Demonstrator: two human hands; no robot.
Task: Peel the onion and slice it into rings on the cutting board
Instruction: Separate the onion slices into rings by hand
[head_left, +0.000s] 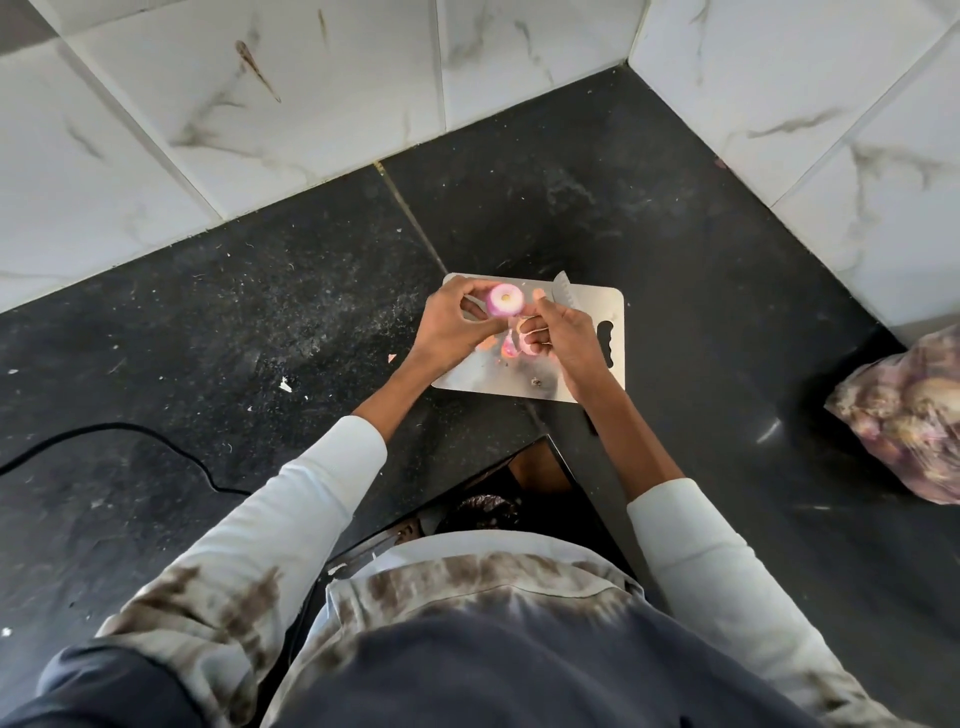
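Right now you are peeling: your left hand (457, 325) is closed around the onion (505, 300), holding it just above the cutting board (587, 312) with its cut end turned up. Your right hand (563, 340) sits just beside it, fingers pinched on what looks like a strip of skin (531, 328), though it is too small to be sure. Loose peels (514, 347) lie on the board beneath your hands. A knife (562, 289) rests at the board's far edge. Next, strip off the remaining skin, set the onion down, and take up the knife.

Home kitchen, black stone counter (675, 249), marble-look wall tiles (311, 104) (stained), cutting board (592, 312)
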